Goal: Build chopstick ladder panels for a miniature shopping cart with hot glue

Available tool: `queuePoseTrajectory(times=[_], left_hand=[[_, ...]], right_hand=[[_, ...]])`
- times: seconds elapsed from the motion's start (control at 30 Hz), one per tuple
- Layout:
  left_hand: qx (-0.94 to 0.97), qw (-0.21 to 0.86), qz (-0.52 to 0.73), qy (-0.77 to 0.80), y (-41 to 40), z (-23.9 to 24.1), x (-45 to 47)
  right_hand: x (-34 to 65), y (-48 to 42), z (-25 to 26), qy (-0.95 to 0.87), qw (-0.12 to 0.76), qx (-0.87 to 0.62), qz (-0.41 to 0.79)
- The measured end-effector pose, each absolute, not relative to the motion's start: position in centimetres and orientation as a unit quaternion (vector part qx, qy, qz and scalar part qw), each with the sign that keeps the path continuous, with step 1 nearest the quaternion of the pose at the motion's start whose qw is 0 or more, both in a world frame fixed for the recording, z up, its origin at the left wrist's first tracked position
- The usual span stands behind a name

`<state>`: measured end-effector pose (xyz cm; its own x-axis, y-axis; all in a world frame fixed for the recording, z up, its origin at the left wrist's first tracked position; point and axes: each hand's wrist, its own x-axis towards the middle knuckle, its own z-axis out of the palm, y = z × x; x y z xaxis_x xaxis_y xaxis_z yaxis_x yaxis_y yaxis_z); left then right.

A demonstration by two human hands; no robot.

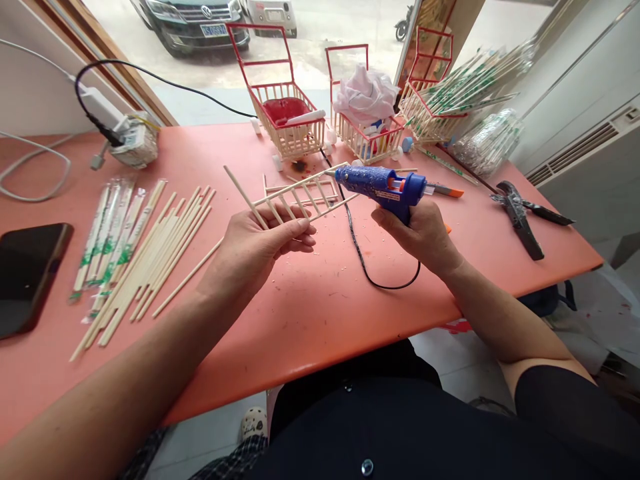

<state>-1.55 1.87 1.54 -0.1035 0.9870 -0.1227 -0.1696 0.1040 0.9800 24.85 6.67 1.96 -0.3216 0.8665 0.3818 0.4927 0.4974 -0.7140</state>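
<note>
My left hand is closed on a small ladder-like frame of wooden sticks, held above the pink table. One loose stick angles up from the same grip. In my right hand is a blue hot glue gun, gripped by the handle. Its nozzle points left and touches the right end of the stick frame. The gun's black cord loops across the table under both hands.
Loose and wrapped chopsticks lie at left beside a black phone. Three stick-built carts stand at the back, with a power strip far left. Black pliers and an orange-tipped cutter lie at right.
</note>
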Motion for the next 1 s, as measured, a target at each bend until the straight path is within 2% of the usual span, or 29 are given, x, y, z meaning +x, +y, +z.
queuePoseTrajectory(times=[0.67, 0.83, 1.0], left_hand=[[0.422, 0.529, 0.520, 0.522, 1.5, 1.8, -1.2], [0.434, 0.517, 0.515, 0.528, 1.7, 2.1, -1.6], [0.431, 0.483, 0.545, 0.532, 2.1, 2.2, -2.0]], right_hand=[[24.6, 6.7, 1.6, -0.787, 0.378, -0.413, 0.259], [25.5, 6.9, 1.5, -0.806, 0.391, -0.425, 0.129], [27.3, 8.2, 1.3, -0.824, 0.339, -0.453, 0.001]])
